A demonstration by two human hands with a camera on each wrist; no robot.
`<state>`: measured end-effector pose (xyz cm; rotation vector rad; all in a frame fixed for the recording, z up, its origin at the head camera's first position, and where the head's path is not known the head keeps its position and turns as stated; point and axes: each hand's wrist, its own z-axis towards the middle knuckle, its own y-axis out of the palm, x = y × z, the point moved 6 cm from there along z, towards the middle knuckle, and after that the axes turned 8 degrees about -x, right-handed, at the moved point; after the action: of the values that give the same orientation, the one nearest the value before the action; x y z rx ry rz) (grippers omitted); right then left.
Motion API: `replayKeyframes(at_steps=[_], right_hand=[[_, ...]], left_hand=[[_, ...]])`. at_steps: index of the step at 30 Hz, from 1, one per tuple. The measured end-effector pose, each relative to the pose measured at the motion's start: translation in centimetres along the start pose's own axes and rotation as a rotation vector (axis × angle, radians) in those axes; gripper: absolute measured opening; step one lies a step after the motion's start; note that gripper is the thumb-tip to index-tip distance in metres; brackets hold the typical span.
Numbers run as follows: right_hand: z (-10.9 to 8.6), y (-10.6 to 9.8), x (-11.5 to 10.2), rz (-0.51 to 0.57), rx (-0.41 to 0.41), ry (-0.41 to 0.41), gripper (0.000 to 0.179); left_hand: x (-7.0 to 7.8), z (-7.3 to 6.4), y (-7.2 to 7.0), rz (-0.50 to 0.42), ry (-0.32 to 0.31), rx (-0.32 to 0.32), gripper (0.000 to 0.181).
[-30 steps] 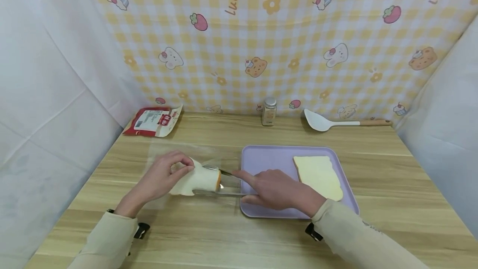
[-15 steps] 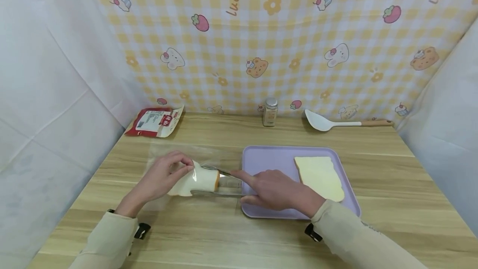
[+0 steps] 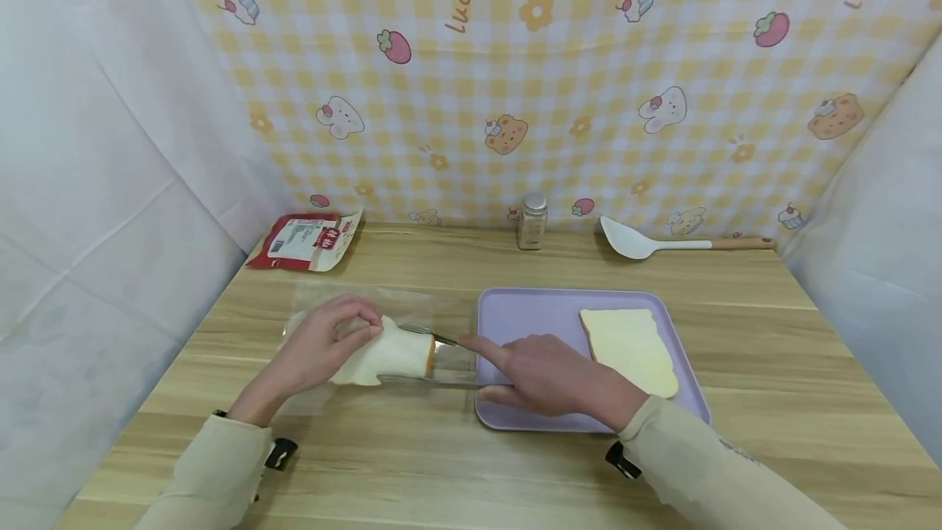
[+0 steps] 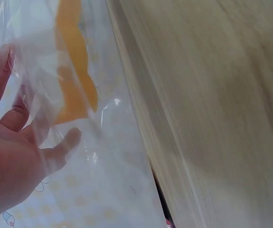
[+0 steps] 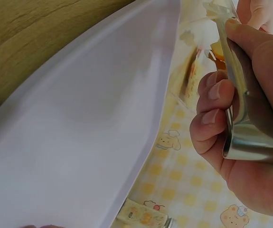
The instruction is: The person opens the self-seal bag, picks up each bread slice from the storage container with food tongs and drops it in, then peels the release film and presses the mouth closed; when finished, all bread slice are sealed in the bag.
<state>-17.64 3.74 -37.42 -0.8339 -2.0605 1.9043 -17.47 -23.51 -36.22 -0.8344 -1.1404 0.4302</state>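
A clear plastic bag (image 3: pixel 312 297) lies on the table with a white bread slice (image 3: pixel 405 352) in it, its orange-brown crust towards the tray. My left hand (image 3: pixel 329 344) pinches the bag's film at the slice's upper left; in the left wrist view the thumb and crust (image 4: pixel 76 66) show through it. Metal tongs (image 5: pixel 257 142) are gripped in my right hand (image 3: pixel 548 375), thumb on one arm and fingers curled round the other. The tong arms (image 3: pixel 441 384) reach left into the bag, one along each side of the slice.
Right of the bag, partly under my right hand, stands a purple tray (image 3: pixel 526 313) with another bread slice (image 3: pixel 633 350) on it. Along the back are a red-and-white food packet (image 3: pixel 305 242), a small glass shaker (image 3: pixel 533 227) and a white turner (image 3: pixel 633 240) with a wooden handle.
The slice's crust edge has shifted slightly to the right within the last half second. Both hands and the tongs keep almost the same place.
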Motion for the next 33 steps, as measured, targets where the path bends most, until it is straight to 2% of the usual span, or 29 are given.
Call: replayKeyframes(at_steps=[6,12,20,29,33], right_hand=[[0.4,-0.1,-0.1,0.008,0.005,-0.024,0.067],[0.5,0.1,0.1,0.023,-0.001,-0.013,0.068],[1.1,0.1,0.0,0.005,-0.010,-0.013,0.069],[2.0,0.2,-0.5,-0.010,-0.034,-0.011,0.071],[2.3,0.3,-0.7,-0.019,-0.038,-0.015,0.071]], left_hand=[[-0.1,-0.1,-0.1,-0.023,0.000,-0.012,0.011],[-0.5,-0.2,-0.1,-0.078,-0.024,-0.042,0.016],[-0.7,-0.3,0.1,-0.115,-0.030,-0.054,0.013],[-0.5,-0.3,0.4,-0.147,0.005,-0.072,0.013],[-0.6,-0.4,0.4,-0.159,-0.010,-0.076,0.012]])
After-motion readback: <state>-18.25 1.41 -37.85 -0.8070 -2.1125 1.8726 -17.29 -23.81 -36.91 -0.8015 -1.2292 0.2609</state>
